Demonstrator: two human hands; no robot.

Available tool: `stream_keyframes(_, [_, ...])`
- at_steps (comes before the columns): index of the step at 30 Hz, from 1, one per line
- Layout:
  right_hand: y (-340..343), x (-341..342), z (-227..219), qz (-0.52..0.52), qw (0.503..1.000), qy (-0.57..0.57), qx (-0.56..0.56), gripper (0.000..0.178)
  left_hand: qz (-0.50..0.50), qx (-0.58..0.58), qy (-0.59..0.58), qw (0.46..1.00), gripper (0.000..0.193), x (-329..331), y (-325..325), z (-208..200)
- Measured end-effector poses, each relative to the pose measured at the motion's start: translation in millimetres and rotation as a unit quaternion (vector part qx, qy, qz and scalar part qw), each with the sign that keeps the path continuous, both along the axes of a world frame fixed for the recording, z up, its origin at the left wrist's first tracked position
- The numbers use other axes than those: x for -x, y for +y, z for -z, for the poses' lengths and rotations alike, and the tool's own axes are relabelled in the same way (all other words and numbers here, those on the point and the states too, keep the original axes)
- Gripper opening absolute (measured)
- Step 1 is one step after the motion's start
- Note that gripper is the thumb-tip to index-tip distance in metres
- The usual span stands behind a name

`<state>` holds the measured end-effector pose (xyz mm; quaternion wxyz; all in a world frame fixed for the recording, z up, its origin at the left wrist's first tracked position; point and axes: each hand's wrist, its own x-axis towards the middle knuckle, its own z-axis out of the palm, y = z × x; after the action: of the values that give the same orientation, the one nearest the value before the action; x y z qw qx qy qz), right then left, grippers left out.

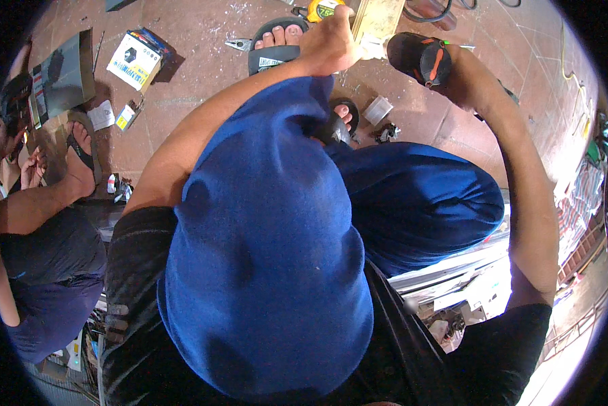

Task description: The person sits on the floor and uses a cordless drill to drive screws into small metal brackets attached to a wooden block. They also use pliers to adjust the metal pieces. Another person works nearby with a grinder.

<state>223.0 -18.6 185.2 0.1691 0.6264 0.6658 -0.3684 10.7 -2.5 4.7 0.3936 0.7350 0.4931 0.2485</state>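
Observation:
My left hand (332, 44) reaches to the near left edge of a pale wooden board (378, 19) on the tiled floor. Its fingers close at the board's end, and some are lost in glare. In my right hand (458, 78) is a black power tool with orange trim (420, 59), its front pointed left toward that same end of the board. The tool's tip is hard to make out. A yellow tape measure (323, 10) and the grey jaws of pliers (238, 44) lie by my sandalled left foot (280, 39).
A co-worker's hand (33, 168) and sandalled foot (81, 142) are at the left, beside a grey panel (64, 76). A white-and-yellow box (135, 61) stands between us. Near my other foot (344, 115) is a small clear container (377, 110). A dark cable curves at the top right.

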Motion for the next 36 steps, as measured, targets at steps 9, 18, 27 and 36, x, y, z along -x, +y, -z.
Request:
stream_keyframes(9, [-10.2, -10.1, 5.4, -0.01, 0.996, 0.058, -0.064, 0.057, 0.002, 0.053, 0.05, 0.997, 0.07, -5.7, 1.2, 6.2])
stream_keyframes(18, [15.5, -24.7, 25.1, -0.004, 1.0, -0.005, 0.029, 0.037, -0.012, 0.021, 0.046, 0.999, 0.078, -8.8, -7.0, 16.4])
stream_keyframes(27, [12.6, -17.7, 18.0, 0.023, 0.999, -0.016, 0.029, 0.039, -0.01, -0.018, 0.033, 0.999, 0.069, -9.0, -8.0, 23.2])
stream_keyframes(36, [5.8, -12.9, 15.8, 0.001, 1.0, 0.011, -0.016, 0.043, 0.015, 0.019, 0.063, 0.998, 0.072, -9.1, -4.8, 20.7])
